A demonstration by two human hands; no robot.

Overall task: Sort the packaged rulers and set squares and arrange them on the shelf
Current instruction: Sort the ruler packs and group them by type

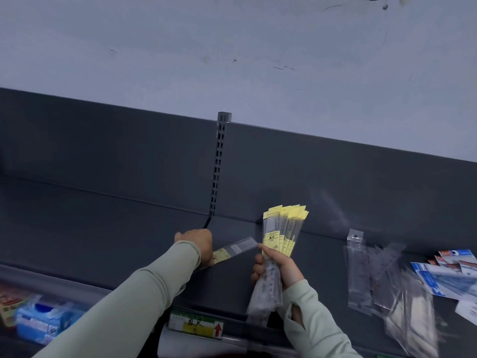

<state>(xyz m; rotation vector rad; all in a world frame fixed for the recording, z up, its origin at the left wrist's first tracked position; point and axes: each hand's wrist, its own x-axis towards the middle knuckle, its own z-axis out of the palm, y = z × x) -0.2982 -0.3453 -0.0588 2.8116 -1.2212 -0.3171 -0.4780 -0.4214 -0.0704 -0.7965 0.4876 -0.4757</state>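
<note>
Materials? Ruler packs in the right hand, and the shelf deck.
Ruler packs: clear glossy plastic sleeves, see-through with glare; yellow header cards look like matte paper. Shelf deck: probably painted sheet metal, dark grey, smooth satin, slotted upright behind.

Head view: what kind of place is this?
Probably a shop's stationery section: a metal display shelf with a price label on its front edge; the right hand holds a bundle of packaged rulers, the left hand a single ruler.
</note>
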